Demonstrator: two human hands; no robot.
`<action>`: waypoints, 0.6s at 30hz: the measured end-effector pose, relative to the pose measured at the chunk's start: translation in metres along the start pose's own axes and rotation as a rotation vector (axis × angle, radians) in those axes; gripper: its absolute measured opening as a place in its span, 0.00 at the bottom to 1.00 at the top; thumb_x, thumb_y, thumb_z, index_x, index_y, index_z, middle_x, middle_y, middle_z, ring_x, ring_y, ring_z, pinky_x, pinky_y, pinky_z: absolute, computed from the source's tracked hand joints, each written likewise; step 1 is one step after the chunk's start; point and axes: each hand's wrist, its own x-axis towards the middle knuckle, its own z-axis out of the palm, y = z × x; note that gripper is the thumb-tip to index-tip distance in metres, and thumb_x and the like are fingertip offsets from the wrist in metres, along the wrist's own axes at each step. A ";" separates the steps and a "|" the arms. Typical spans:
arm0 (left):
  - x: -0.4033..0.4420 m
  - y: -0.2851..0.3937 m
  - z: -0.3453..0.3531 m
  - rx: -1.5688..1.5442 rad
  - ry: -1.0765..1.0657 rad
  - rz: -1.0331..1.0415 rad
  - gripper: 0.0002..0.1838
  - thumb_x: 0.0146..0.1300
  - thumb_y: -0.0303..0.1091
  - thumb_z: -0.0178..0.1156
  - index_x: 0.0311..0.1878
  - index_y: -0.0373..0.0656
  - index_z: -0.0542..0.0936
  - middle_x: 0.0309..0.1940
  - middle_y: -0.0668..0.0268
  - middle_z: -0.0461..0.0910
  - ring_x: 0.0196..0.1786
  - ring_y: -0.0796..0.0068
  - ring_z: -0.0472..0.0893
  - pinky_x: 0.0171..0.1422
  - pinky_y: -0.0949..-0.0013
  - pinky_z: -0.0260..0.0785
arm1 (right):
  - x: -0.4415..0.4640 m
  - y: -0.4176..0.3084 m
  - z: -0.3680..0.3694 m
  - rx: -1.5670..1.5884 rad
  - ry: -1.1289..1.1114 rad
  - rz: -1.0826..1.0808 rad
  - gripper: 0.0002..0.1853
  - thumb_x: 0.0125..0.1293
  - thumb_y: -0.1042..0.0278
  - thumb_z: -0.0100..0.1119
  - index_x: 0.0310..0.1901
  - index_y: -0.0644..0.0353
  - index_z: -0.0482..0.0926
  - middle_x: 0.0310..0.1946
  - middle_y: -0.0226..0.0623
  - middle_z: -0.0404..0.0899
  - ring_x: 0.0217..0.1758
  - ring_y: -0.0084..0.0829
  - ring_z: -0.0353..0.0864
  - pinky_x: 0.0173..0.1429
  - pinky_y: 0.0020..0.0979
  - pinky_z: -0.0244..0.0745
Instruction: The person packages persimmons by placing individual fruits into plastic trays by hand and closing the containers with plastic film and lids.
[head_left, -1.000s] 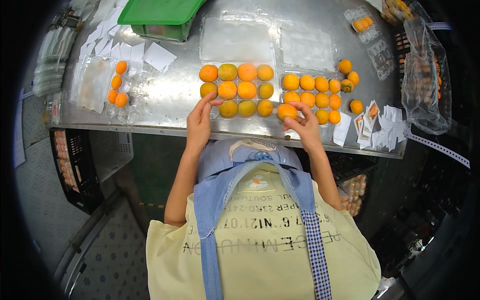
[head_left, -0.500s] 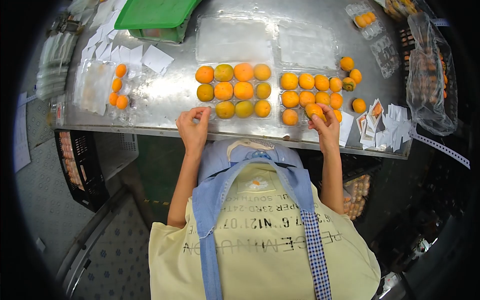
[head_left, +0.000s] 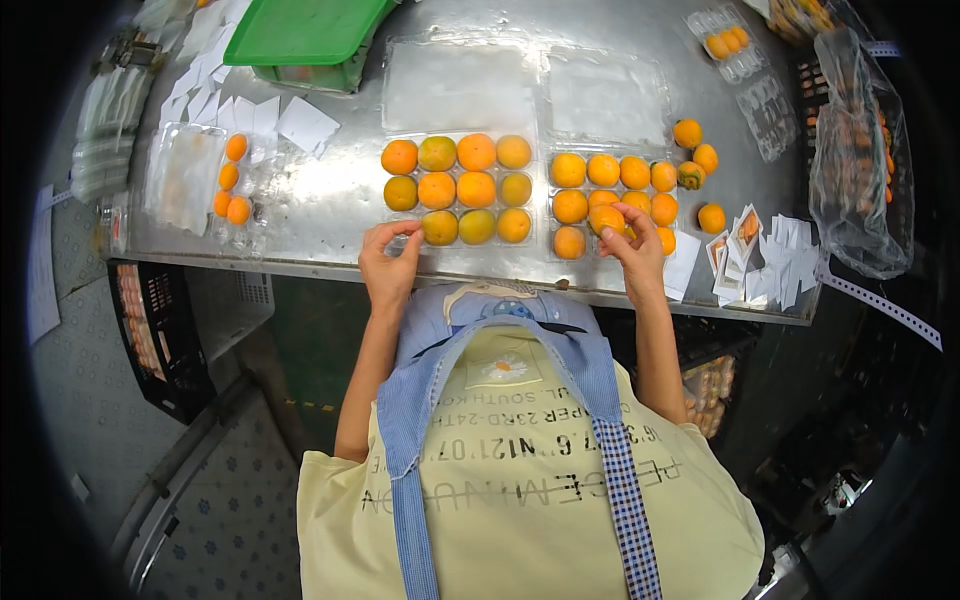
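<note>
My right hand (head_left: pixel 637 252) pinches an orange persimmon (head_left: pixel 607 218) over the front rows of the right clear plastic clamshell tray (head_left: pixel 550 215). Several persimmons (head_left: pixel 570 207) sit in that tray's cells. At the front left corner of the left clamshell tray (head_left: pixel 533 245), my left hand (head_left: pixel 388 262) has thumb and fingers drawn together, close beside a greenish-orange persimmon (head_left: pixel 439 228). Whatever lies under those fingertips is hidden. Rows of persimmons (head_left: pixel 476 190) fill most of the left tray. Both lids (head_left: pixel 457 90) lie folded back on the metal table.
Loose persimmons (head_left: pixel 705 158) and printed cards (head_left: pixel 735 250) lie to the right. A green-lidded box (head_left: pixel 305 35) stands at the back, near white cards (head_left: pixel 307 125). Another clamshell (head_left: pixel 185 180) with small orange fruit is at left. Black crates (head_left: pixel 165 325) stand below the table edge.
My right hand has shifted slightly left over the tray with the persimmon. My left hand stays at the left tray's corner. The whole view has shifted a little.
</note>
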 end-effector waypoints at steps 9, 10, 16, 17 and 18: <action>-0.003 -0.011 0.004 -0.202 0.017 -0.188 0.05 0.61 0.28 0.59 0.38 0.39 0.82 0.34 0.65 0.81 0.40 0.75 0.77 0.49 0.71 0.68 | 0.003 0.006 0.018 -0.025 -0.092 0.010 0.25 0.56 0.75 0.66 0.55 0.62 0.69 0.48 0.36 0.71 0.41 0.24 0.80 0.36 0.21 0.76; -0.002 -0.012 0.003 -0.291 0.022 -0.218 0.06 0.62 0.28 0.58 0.40 0.39 0.81 0.34 0.65 0.80 0.40 0.77 0.77 0.49 0.72 0.68 | 0.004 0.011 0.021 -0.037 -0.090 0.010 0.25 0.56 0.75 0.66 0.55 0.62 0.68 0.48 0.36 0.71 0.41 0.25 0.80 0.36 0.21 0.76; 0.002 -0.018 -0.004 -0.613 0.155 -0.356 0.09 0.66 0.30 0.57 0.46 0.36 0.79 0.33 0.68 0.79 0.36 0.83 0.76 0.45 0.78 0.68 | 0.011 0.014 0.071 -0.098 -0.189 -0.082 0.29 0.53 0.72 0.69 0.54 0.60 0.64 0.51 0.39 0.68 0.46 0.30 0.79 0.42 0.26 0.78; 0.002 -0.021 -0.006 -0.623 0.185 -0.381 0.10 0.65 0.30 0.57 0.46 0.37 0.79 0.33 0.68 0.79 0.35 0.83 0.76 0.44 0.78 0.69 | 0.013 0.019 0.080 -0.139 -0.225 -0.134 0.30 0.52 0.71 0.70 0.54 0.60 0.64 0.51 0.39 0.68 0.47 0.31 0.78 0.43 0.26 0.78; 0.002 -0.024 -0.007 -0.633 0.216 -0.406 0.10 0.65 0.31 0.58 0.46 0.37 0.80 0.32 0.69 0.79 0.34 0.84 0.75 0.43 0.79 0.69 | 0.010 0.013 0.093 -0.184 -0.244 -0.096 0.32 0.51 0.70 0.70 0.55 0.59 0.63 0.52 0.41 0.68 0.52 0.32 0.75 0.45 0.30 0.78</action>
